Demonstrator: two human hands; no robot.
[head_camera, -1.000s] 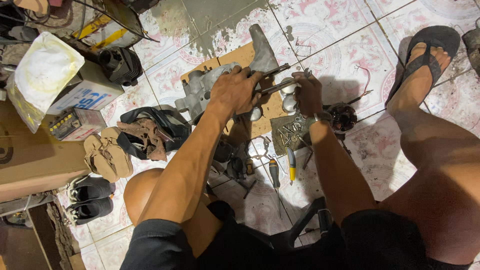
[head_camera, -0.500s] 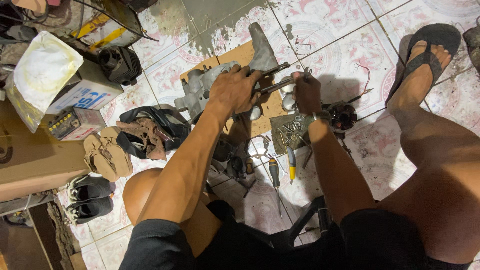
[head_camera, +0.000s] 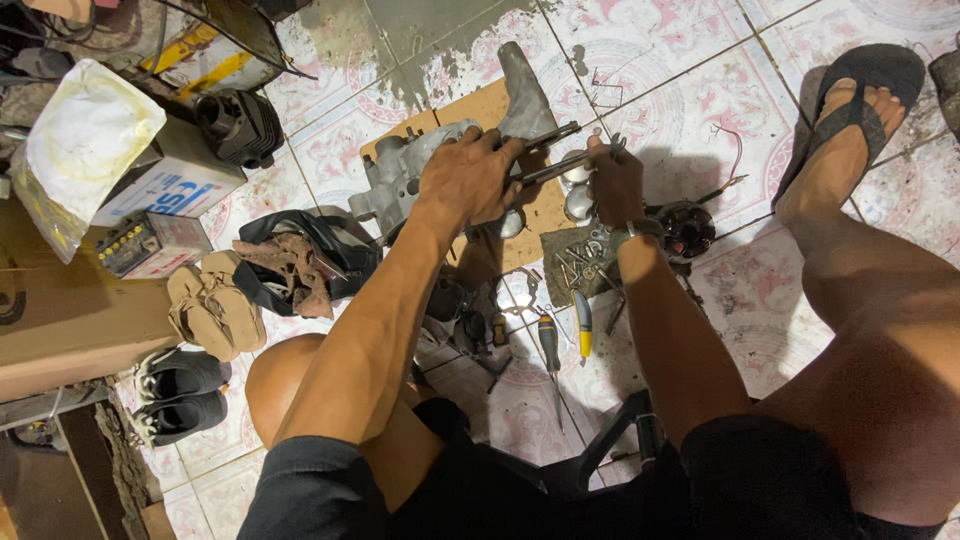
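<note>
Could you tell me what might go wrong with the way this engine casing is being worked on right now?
The left hand steadies the grey metal casing on a loose board; it might slide on the tiles. The right hand grips a long metal tool beside the left fingers; a slip could pinch them. Small screws by the screwdrivers might scatter.

looks like a home repair workshop on a patterned tile floor (head_camera: 690, 60), engine casing (head_camera: 400, 175), screwdrivers (head_camera: 550, 345), loose bolts (head_camera: 580, 262), cylinder (head_camera: 238, 125), cardboard boxes (head_camera: 70, 320) lying around
</note>
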